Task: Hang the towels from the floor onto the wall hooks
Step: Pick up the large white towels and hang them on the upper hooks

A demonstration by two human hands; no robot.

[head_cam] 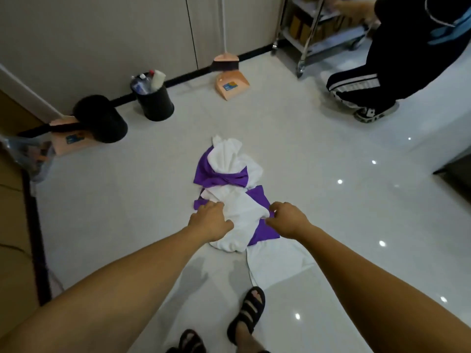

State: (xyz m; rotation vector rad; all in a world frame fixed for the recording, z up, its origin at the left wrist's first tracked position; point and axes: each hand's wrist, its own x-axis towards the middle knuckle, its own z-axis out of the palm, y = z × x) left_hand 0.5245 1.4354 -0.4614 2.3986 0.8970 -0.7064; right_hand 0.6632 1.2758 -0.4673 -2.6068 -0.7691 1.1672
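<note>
A tangled heap of white towels [239, 212] and purple towels [221, 178] lies on the glossy tiled floor [153, 200], in the middle of the room, just ahead of the person's sandalled feet. Both hands are down on the near end of the heap: the left hand [212, 220] presses on white cloth with fingers curled, the right hand [288, 220] pinches at the edge where white meets purple; whether either has a firm hold I cannot tell. The towels look soft, light and limp, so they will sag and drag their neighbours along. Taking one by a free corner or hem should separate it cleanly. No wall hooks are in view. Another person [397, 59] crouches by a metal cart [305, 42], well apart.
</note>
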